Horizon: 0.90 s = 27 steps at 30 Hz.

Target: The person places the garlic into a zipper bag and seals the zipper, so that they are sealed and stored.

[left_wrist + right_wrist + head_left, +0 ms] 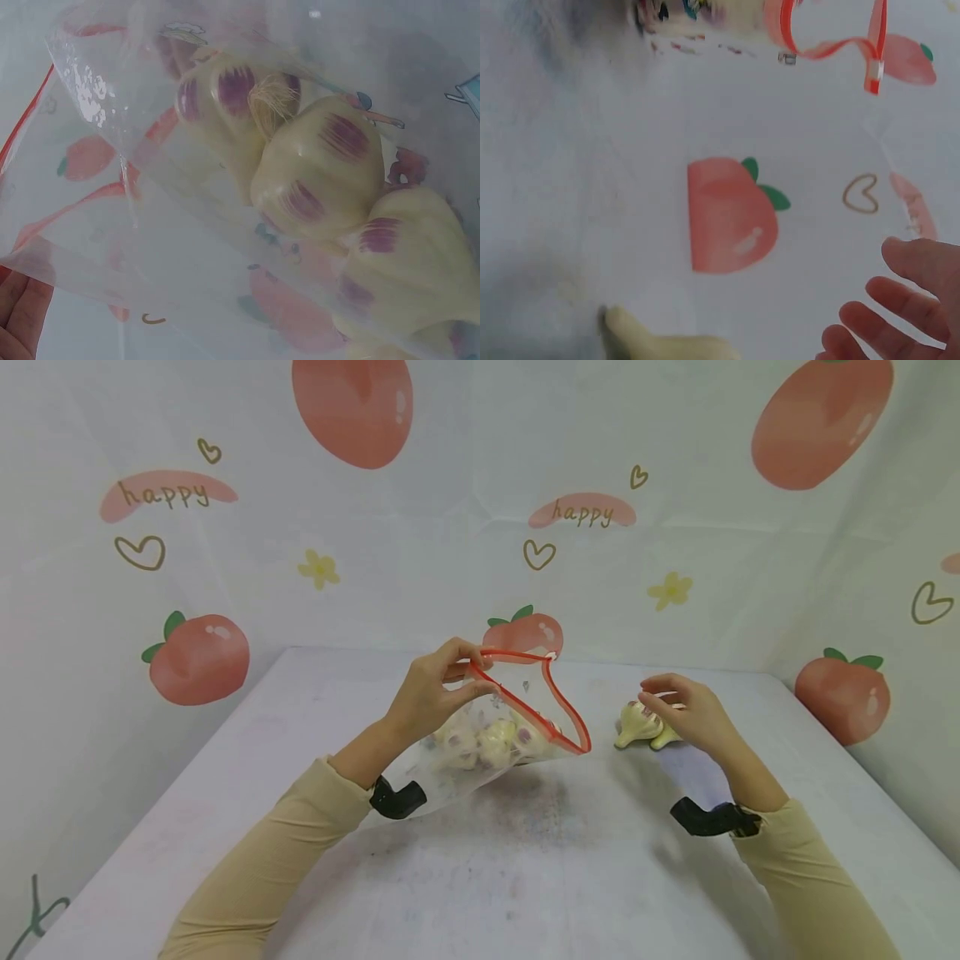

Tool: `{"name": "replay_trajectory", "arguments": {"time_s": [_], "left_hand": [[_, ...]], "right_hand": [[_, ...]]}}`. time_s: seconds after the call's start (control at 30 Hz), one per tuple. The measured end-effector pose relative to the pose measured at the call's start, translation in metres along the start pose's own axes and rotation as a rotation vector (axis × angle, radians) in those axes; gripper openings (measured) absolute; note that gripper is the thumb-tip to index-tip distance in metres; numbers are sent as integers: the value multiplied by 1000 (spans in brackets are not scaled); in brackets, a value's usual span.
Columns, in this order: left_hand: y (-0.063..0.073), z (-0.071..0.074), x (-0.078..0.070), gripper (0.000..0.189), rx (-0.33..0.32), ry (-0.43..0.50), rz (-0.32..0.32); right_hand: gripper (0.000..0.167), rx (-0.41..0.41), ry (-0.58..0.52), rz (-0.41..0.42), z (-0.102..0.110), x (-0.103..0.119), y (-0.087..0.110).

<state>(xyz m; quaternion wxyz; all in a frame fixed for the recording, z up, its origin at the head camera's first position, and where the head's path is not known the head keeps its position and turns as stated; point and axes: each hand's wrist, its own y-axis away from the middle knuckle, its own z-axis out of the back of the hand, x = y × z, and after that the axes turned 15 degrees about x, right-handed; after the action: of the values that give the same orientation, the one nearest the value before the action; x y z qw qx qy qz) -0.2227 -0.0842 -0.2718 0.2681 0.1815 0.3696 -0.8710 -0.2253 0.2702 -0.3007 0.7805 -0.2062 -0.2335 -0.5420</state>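
My left hand [437, 689] pinches the rim of a clear zip bag [465, 785] between thumb and fingers. The bag's red-edged mouth [567, 710] gapes toward the right. Several garlic bulbs [319, 169] lie inside, cream with purple streaks, seen through the plastic in the left wrist view. On the right, two more garlic bulbs [636, 727] rest on the table, partly hidden by my right hand [697, 714]. That hand hovers over them, fingers loosely bent and apart, holding nothing. One bulb's pale stem [667, 343] shows low in the right wrist view.
A white table [525, 877] with faint smudges spreads under both arms. Behind it hangs a white cloth backdrop [450, 543] printed with red fruit, hearts and flowers. Each wrist wears a black camera mount [397, 799].
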Motion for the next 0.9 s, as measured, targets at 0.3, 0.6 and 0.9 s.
{"name": "replay_trajectory", "arguments": {"time_s": [0.3, 0.6, 0.9], "left_hand": [[0, 0, -1, 33, 5, 6, 4], [0, 0, 0, 32, 15, 15, 9], [0, 0, 0, 32, 19, 27, 4]], "right_hand": [[44, -31, -26, -125, 7, -23, 3], [47, -95, -33, -195, 5, -39, 5], [62, -13, -60, -298, 3, -51, 4]]}}
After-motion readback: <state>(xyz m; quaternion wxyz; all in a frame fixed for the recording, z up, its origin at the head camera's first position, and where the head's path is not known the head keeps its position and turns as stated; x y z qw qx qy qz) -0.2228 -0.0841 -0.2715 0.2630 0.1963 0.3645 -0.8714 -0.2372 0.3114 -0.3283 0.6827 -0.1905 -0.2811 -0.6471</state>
